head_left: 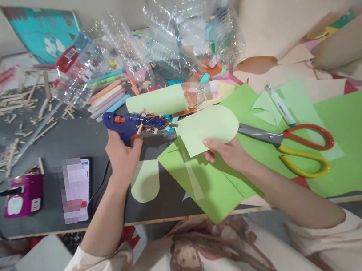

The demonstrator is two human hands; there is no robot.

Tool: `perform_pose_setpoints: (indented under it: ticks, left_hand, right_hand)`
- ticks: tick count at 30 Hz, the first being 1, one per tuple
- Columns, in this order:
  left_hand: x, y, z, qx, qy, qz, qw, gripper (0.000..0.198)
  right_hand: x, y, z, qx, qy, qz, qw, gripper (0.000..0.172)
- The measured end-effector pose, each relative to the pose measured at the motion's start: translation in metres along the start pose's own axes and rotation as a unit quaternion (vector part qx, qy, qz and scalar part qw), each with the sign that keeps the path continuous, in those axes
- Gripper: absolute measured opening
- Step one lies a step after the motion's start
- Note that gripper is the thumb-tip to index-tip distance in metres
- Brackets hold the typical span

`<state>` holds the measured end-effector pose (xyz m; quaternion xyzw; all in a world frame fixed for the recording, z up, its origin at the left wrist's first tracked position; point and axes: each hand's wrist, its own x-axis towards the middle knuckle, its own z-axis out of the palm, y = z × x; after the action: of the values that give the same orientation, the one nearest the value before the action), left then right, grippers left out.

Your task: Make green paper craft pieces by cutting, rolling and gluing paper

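My left hand (123, 152) is wrapped round the handle of a dark blue glue gun (135, 123), which has small wooden bits stuck along its barrel. The gun's nozzle touches or nearly touches the left edge of a pale green paper piece (209, 124) with a rounded right end. My right hand (225, 149) pinches that piece at its lower edge. A similar pale green piece (145, 181) lies on the dark table below the gun. Behind the gun lies a plastic bottle (197, 93) partly wrapped in pale green paper (156, 102).
Scissors (268, 136) with red and yellow handles and a marker (279, 104) lie on green sheets (353, 142). A phone (77, 190) and purple box (24, 195) are at left. Clear bottles (168, 43), chalk-like sticks (108, 96) and crumpled beige paper (278, 14) lie behind.
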<state>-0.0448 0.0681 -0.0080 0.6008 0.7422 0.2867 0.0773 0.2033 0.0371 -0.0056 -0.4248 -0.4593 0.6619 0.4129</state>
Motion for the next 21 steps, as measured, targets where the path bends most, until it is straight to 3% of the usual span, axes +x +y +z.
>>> perform_pose_setpoints:
  ticks: [9, 21]
  left_hand:
    - [0.0006, -0.0012, -0.001, 0.002, 0.034, 0.025, 0.999, 0.041]
    - [0.001, -0.0009, -0.0026, -0.002, 0.023, 0.014, 1.0, 0.046]
  right_hand:
    - [-0.0002, -0.0006, -0.0005, 0.001, 0.0, -0.001, 1.0, 0.03]
    - [0.0001, -0.0025, -0.0002, -0.002, 0.0, -0.003, 1.0, 0.031]
